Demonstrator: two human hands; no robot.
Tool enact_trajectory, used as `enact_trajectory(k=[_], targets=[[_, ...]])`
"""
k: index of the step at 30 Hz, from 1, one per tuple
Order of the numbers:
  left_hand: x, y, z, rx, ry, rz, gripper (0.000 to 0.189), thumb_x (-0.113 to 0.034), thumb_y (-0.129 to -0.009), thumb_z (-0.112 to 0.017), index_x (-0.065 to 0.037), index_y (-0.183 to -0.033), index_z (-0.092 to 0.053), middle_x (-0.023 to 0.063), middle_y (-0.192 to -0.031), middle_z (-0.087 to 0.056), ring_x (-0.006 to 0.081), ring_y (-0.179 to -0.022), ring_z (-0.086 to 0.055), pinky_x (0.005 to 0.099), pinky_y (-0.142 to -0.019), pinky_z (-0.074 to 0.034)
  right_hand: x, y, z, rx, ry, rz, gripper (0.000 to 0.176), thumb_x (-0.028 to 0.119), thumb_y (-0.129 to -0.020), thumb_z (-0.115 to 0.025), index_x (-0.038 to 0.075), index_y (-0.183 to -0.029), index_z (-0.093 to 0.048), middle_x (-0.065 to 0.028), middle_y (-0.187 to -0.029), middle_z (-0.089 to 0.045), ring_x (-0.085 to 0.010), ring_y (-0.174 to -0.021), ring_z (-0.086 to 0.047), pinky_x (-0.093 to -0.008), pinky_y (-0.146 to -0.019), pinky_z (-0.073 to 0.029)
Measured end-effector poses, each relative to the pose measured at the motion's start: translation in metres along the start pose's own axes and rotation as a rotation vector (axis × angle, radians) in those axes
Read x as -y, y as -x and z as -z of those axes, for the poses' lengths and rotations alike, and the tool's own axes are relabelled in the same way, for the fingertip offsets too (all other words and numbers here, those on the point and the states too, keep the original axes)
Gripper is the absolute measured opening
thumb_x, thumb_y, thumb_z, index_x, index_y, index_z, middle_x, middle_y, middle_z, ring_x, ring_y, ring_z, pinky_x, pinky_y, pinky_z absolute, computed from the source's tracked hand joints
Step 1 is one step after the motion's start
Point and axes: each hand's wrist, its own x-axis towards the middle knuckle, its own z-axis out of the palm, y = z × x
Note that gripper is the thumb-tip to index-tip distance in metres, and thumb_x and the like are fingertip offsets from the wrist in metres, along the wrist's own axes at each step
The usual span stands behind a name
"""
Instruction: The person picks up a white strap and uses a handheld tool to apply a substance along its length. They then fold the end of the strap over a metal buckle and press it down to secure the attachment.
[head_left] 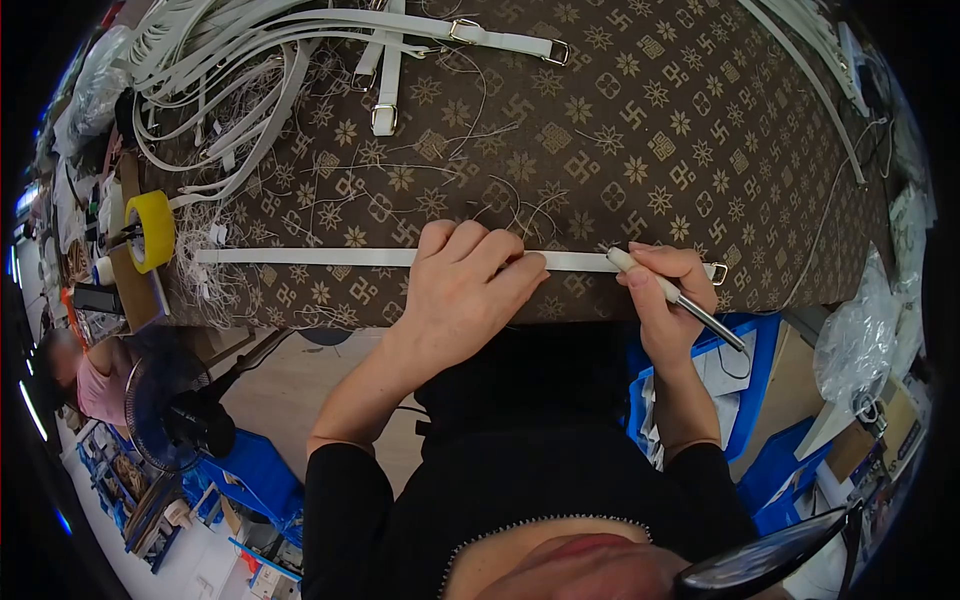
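A white strap (330,257) lies straight across the patterned brown cloth (560,110), near the table's front edge. A small metal buckle (719,273) is at its right end. My left hand (465,285) lies over the middle of the strap, its fingers bent and pressed down on it. In my right hand (670,295), thumb and fingers close round a pen-like tool (690,302) with a white end and a metal shaft. The tool's white end is at the strap, left of the buckle. Loose threads (515,205) lie just behind the strap.
Many white straps (250,50) are heaped at the back left, some with buckles. A yellow tape roll (150,232) stands at the left edge. Blue bins (745,400) and a fan (168,408) are below the table. Another person (105,380) is at far left.
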Motion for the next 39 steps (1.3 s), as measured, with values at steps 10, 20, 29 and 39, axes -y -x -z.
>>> enact_trajectory(k=[10, 20, 29, 39], targets=[[0.006, 0.006, 0.004, -0.002, 0.038, -0.007, 0.026, -0.006, -0.071, -0.077, -0.01, -0.093, -0.064, 0.0011, -0.086, -0.055, 0.0187, -0.077, -0.054, 0.0332, -0.076, -0.04, 0.012, -0.011, -0.01, 0.028, 0.099, 0.077, 0.017, 0.004, -0.077, -0.077, 0.003, -0.09, -0.067, -0.0089, -0.083, -0.069, -0.0218, -0.083, -0.066, -0.0331, -0.077, -0.053], [-0.005, 0.001, -0.001, -0.03, 0.049, 0.08, 0.03, -0.016, -0.066, -0.079, -0.011, -0.09, -0.062, 0.001, -0.083, -0.054, 0.0208, -0.076, -0.054, 0.0354, -0.075, -0.04, 0.004, -0.009, -0.013, 0.076, 0.12, 0.149, 0.018, 0.009, -0.074, -0.079, 0.005, -0.087, -0.068, -0.0079, -0.081, -0.069, -0.0256, -0.08, -0.066, -0.0367, -0.078, -0.053], [-0.001, 0.005, -0.011, -0.101, 0.007, 0.063, 0.023, -0.005, -0.066, -0.075, -0.014, -0.083, -0.062, 0.0002, -0.078, -0.056, 0.02, -0.071, -0.055, 0.0345, -0.073, -0.041, 0.008, -0.01, -0.016, 0.067, 0.136, 0.13, 0.018, 0.01, -0.073, -0.08, 0.006, -0.086, -0.068, -0.0064, -0.08, -0.07, -0.0247, -0.08, -0.065, -0.035, -0.076, -0.053], [0.003, 0.006, -0.006, -0.072, 0.112, 0.074, 0.022, -0.001, -0.067, -0.073, -0.01, -0.084, -0.06, 0.0021, -0.079, -0.053, 0.0218, -0.073, -0.053, 0.0362, -0.074, -0.041, 0.014, -0.01, -0.02, 0.162, 0.25, 0.142, 0.019, 0.015, -0.07, -0.082, 0.009, -0.083, -0.07, -0.0027, -0.077, -0.067, -0.0233, -0.084, -0.063, -0.0375, -0.079, -0.048]])
